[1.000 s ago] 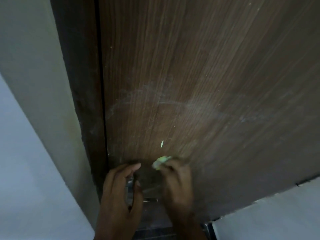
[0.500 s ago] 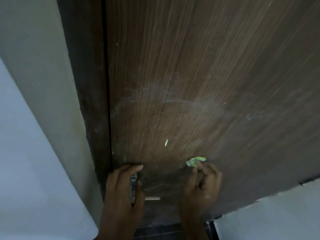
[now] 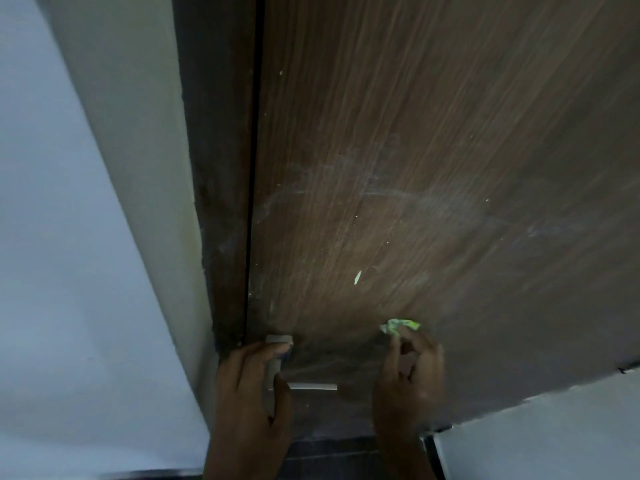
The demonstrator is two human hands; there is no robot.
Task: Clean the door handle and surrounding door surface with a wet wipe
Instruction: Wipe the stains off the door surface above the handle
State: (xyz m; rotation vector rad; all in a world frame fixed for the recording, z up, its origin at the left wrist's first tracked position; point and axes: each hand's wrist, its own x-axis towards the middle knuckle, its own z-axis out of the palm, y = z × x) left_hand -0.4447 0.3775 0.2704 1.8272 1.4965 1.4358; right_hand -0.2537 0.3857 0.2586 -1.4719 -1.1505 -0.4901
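A brown wood-grain door [image 3: 433, 150] fills the view, smeared with pale wipe streaks and dotted with small specks. Its silver handle [image 3: 311, 386] and plate sit at the bottom left of the door. My left hand [image 3: 249, 386] grips the handle plate, fingers over its top and thumb by the lever. My right hand [image 3: 408, 382] pinches a small crumpled green-white wet wipe [image 3: 398, 326] at the fingertips, held against the door to the right of the handle. A small green scrap [image 3: 357, 277] sticks to the door above.
The dark door frame [image 3: 218, 168] runs along the door's left edge, with a pale wall [image 3: 69, 237] beyond it. Another pale wall [image 3: 554, 438] lies at the bottom right. Dark floor tiles [image 3: 332, 455] show between my wrists.
My right hand has carried the wipe rightwards across the door, away from the handle. My left hand stays on the handle, whose lever is now exposed.
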